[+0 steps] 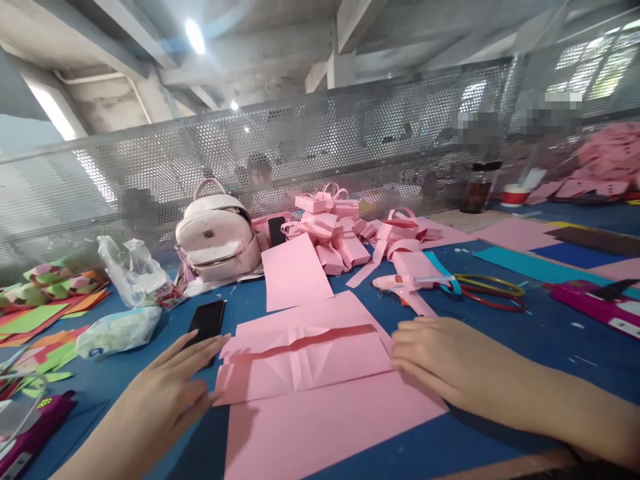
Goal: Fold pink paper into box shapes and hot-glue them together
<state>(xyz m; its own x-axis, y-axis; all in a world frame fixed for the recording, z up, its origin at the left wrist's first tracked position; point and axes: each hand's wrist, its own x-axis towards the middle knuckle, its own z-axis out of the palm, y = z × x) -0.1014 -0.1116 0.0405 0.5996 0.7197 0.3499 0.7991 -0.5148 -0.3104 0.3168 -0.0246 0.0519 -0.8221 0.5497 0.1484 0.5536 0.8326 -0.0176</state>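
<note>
A folded sheet of pink paper [325, 363], with crease lines and a raised flap along its middle, lies on another flat pink sheet [320, 433]. My left hand [177, 383] is at its left edge, fingers spread and stretched forward, the thumb side close to the paper. Under the left fingertips, or just beyond them, is a black phone [207, 320]. At the opposite edge my right hand [425, 353] has its fingers together and bent over the folded paper's side; its fingertips are partly hidden.
A pink glue gun [407, 287] rests ahead of the right hand. Behind are a pink sheet [295, 270], a pile of pink paper bags [340, 230] and a pale backpack [217, 230]. Plastic packets [120, 330] and coloured paper [35, 317] lie left; a magenta tool [595, 307] lies right.
</note>
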